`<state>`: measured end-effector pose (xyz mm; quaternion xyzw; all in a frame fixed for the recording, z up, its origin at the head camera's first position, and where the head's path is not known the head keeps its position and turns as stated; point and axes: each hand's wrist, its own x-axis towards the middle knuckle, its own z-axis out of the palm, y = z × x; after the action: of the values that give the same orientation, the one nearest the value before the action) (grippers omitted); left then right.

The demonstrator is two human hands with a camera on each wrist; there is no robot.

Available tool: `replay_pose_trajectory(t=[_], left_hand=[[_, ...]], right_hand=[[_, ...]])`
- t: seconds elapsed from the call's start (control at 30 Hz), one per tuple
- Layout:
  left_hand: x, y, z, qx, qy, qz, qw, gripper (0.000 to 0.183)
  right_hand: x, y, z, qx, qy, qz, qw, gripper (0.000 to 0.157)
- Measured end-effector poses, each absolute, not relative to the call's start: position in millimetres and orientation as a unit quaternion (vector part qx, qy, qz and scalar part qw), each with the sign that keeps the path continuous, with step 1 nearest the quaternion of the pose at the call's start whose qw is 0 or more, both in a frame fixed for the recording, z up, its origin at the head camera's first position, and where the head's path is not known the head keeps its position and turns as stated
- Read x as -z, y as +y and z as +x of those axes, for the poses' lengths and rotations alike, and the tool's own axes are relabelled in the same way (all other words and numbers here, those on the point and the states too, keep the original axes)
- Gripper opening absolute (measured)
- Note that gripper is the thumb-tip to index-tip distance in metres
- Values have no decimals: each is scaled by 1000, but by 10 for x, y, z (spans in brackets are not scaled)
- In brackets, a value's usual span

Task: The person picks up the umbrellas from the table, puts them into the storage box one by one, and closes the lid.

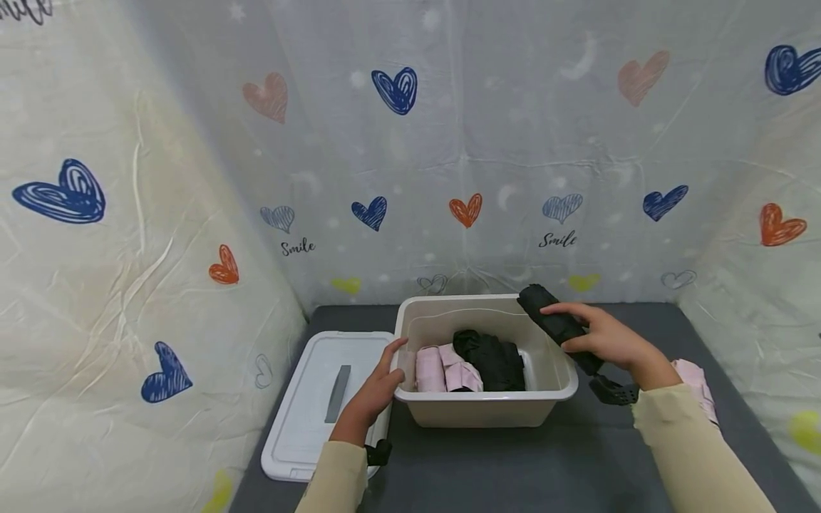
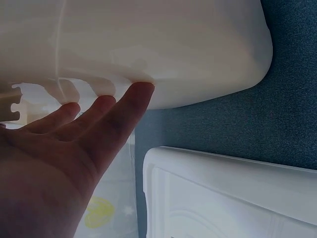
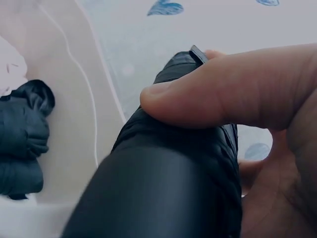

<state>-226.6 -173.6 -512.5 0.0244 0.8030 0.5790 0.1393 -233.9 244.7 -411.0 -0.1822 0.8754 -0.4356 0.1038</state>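
My right hand (image 1: 606, 335) grips a black folding umbrella (image 1: 554, 324) over the right rim of a cream plastic storage box (image 1: 484, 412). In the right wrist view the thumb lies across the wrapped black cloth, with the smooth end of the umbrella nearest the camera. At the box's left side, my left hand (image 1: 378, 388) touches the rim; its straight fingers (image 2: 116, 121) rest against the outer wall in the left wrist view. Inside the box are pink rolled bundles (image 1: 431, 369) and black bundled cloth (image 1: 494, 362), side by side.
A white lid (image 1: 301, 420) with a grey handle lies on the dark grey table (image 1: 487, 470), left of the box. Beyond the right wrist is a pink bundle (image 1: 695, 381), partly hidden by the sleeve. Heart-printed cloth (image 1: 410, 164) hangs behind and along both sides.
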Motion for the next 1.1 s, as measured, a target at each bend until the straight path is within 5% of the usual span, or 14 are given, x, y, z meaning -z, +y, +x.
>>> replay_pose_trajectory(t=[1.1], left_hand=[[4785, -1672, -2102, -583, 798, 26, 151, 69]], right_hand=[[4298, 2000, -2559, 430, 870, -217, 106, 62]])
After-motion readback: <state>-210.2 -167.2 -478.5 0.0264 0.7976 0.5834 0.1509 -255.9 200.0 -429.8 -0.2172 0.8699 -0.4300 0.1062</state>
